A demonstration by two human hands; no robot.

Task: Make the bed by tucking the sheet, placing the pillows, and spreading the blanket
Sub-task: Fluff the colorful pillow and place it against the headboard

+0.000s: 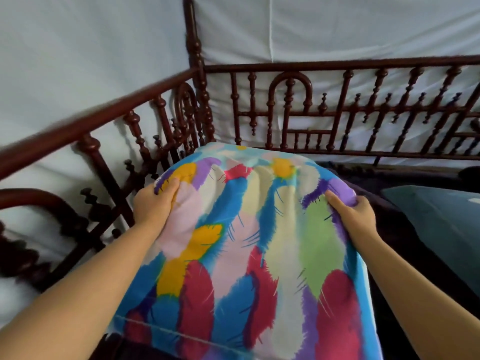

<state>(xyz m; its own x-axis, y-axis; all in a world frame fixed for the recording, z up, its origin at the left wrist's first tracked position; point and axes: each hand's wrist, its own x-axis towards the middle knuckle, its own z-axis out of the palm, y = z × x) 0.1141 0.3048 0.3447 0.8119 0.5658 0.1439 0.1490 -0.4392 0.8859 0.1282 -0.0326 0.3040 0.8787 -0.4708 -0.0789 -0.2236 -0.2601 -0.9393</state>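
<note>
Your bed (285, 67), fenced by dark turned-wood rails at its corner, carries a dark cover (405, 229) on which a grey-blue pillow (446, 224) lies at the right, beside the feather-print pillow (246, 242).

One pillow (241, 242), plump, in a feather-print case of blue, red, yellow, green and purple, was held raised lengthwise, its far end toward the bed's corner.

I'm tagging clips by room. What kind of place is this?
Most likely a bedroom: both hands hold a feather-print pillow over a bed with a carved dark wooden railing, a second bluish pillow alongside.
</note>
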